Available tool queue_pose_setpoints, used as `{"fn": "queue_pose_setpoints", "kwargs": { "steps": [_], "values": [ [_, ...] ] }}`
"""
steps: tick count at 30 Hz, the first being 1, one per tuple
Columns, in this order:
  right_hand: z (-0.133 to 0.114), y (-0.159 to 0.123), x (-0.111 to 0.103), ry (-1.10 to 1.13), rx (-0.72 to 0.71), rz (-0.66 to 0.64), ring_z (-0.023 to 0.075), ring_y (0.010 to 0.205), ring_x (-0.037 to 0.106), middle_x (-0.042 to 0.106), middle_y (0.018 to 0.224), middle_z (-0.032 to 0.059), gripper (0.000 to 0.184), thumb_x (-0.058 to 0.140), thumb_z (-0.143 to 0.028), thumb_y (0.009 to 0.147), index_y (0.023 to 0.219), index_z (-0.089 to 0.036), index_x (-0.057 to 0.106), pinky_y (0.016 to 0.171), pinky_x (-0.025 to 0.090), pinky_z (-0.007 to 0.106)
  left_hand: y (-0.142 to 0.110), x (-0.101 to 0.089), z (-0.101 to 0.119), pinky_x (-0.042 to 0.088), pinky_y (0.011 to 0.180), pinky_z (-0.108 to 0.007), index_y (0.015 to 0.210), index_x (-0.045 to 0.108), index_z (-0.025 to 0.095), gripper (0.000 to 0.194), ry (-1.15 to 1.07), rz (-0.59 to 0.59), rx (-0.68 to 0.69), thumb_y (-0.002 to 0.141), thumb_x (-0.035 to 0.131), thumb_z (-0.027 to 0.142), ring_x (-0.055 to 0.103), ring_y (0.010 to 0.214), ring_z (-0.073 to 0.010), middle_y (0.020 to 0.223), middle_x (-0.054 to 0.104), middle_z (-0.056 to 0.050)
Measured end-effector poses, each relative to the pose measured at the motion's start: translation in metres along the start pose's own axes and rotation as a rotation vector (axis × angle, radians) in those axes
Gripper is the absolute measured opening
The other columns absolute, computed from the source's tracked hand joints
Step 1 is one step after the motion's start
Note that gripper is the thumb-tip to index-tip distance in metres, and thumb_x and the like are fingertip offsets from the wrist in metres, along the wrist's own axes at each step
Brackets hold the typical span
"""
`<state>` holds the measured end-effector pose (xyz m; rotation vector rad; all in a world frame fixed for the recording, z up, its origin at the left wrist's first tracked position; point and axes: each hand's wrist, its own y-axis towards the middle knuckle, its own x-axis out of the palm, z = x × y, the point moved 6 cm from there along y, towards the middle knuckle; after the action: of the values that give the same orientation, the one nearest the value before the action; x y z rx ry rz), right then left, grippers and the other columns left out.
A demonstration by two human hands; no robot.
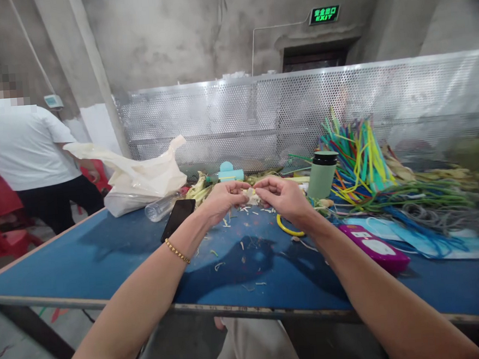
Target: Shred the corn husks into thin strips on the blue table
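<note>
Both my hands are raised above the blue table, fingertips almost meeting. My left hand is curled in a pinch, a gold bracelet on its wrist. My right hand is also pinched, facing the left. Between the fingertips sits a small pale piece, too small to name. Pale scraps lie scattered on the table under the hands. A yellow ring lies just below my right wrist.
A black phone, a clear bottle, a white plastic bag, a green cup, a magenta case and a heap of coloured strips lie around. A person in white stands far left by red chairs.
</note>
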<state>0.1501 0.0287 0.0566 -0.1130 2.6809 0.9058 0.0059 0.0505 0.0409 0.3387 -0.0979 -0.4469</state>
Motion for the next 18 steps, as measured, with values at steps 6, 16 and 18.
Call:
{"fn": "queue_pose_setpoints", "kwargs": {
  "steps": [6,16,18],
  "values": [
    [-0.007,-0.004,-0.003,0.154,0.01,-0.186,0.0138,0.066,0.064,0.07,0.076,0.0043,0.026,0.064,-0.04,0.084,0.095,-0.017,0.07,0.065,0.053,0.03,-0.001,0.002,0.001,0.034,0.059,-0.025,0.1,0.068,0.008,0.037,-0.08,-0.074,-0.064,0.063,0.073,0.008,0.051,0.061,-0.0074,0.075,0.064,-0.004],
    [-0.01,-0.007,-0.001,0.166,0.017,-0.238,0.0127,0.063,0.062,0.072,0.078,0.0035,0.025,0.074,-0.036,0.075,0.093,-0.018,0.075,0.064,0.052,0.03,-0.005,0.007,0.003,0.033,0.06,-0.025,0.099,0.069,0.008,0.036,-0.103,-0.161,-0.088,0.063,0.074,0.009,0.052,0.064,-0.008,0.08,0.065,-0.007],
    [-0.007,-0.005,-0.001,0.157,0.03,-0.21,0.0111,0.059,0.058,0.069,0.07,0.0019,0.024,0.076,-0.037,0.074,0.089,-0.018,0.076,0.059,0.048,0.027,-0.005,0.008,0.003,0.033,0.06,-0.025,0.099,0.069,0.009,0.037,-0.104,-0.165,-0.089,0.063,0.074,0.008,0.051,0.064,-0.0078,0.08,0.065,-0.006]
  ]
}}
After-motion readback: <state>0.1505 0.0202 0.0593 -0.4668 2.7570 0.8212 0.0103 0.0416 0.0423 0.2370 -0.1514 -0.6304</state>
